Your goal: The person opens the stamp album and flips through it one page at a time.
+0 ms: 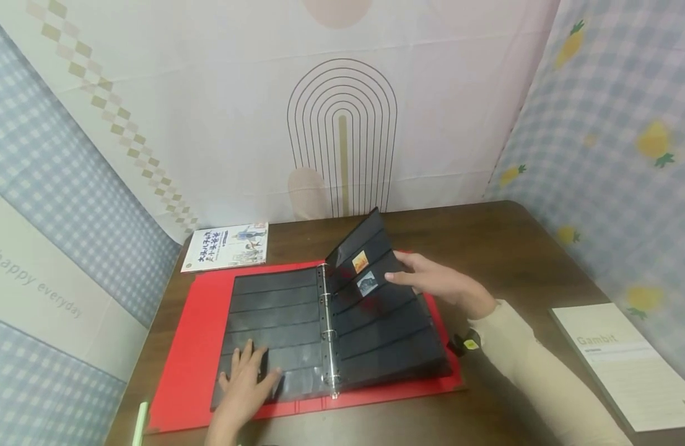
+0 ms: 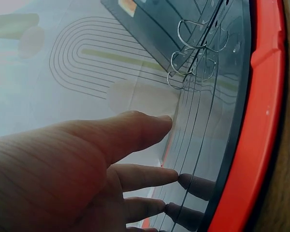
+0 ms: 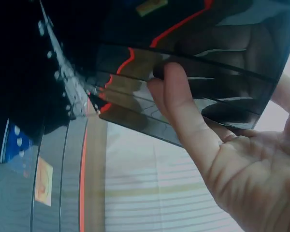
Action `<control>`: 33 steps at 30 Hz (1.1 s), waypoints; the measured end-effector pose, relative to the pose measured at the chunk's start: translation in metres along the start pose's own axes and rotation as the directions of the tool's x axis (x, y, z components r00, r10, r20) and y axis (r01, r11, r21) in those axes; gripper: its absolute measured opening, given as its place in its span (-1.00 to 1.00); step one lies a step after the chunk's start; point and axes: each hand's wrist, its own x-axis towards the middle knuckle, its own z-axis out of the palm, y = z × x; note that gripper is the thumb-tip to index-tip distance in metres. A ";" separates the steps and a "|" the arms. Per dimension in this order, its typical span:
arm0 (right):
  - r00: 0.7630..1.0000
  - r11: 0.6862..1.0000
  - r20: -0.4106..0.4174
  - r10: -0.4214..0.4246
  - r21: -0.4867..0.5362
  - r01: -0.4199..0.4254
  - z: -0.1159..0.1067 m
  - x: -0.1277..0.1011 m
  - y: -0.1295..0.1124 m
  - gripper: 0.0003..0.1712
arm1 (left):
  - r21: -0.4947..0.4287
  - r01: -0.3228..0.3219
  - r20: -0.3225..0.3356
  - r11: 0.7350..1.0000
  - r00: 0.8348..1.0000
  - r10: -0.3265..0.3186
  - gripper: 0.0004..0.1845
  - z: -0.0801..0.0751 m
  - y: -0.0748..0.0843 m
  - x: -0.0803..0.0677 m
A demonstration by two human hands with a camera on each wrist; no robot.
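While lying open in the lower middle of the head view on the brown table (image 1: 521,248), rests flat with its red cover (image 1: 186,347) spread wide: a ring binder (image 1: 328,322) of black pocket pages. Pinned down at lower left by the left hand (image 1: 244,387), fingers spread and straight on the glossy left page (image 1: 275,310), probably to keep the album from sliding. Lifted at centre right by the right hand (image 1: 437,282), fingers straight and close together under the raised sheet (image 1: 365,260), thumb side toward the rings (image 1: 327,334), so the two stamps (image 1: 363,272) face up. Set aside: a booklet (image 1: 226,246) at upper left, a white book (image 1: 627,365) at lower right.
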 end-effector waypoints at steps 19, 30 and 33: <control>0.988 0.993 -0.109 -0.110 0.019 0.113 0.031 -0.005 -0.010 -0.20 | 0.004 -0.019 -0.030 1.000 0.999 0.019 -0.36 -0.001 0.004 -0.004; 0.956 0.962 -0.115 -0.268 0.025 0.273 0.054 0.006 -0.005 -0.31 | -0.108 -0.132 -0.182 0.985 0.977 0.111 -0.34 -0.009 0.017 -0.010; 0.945 0.950 -0.106 -0.308 0.015 0.312 0.061 0.010 -0.005 -0.34 | -0.195 -0.151 -0.224 0.969 0.969 0.106 -0.35 -0.012 0.018 -0.010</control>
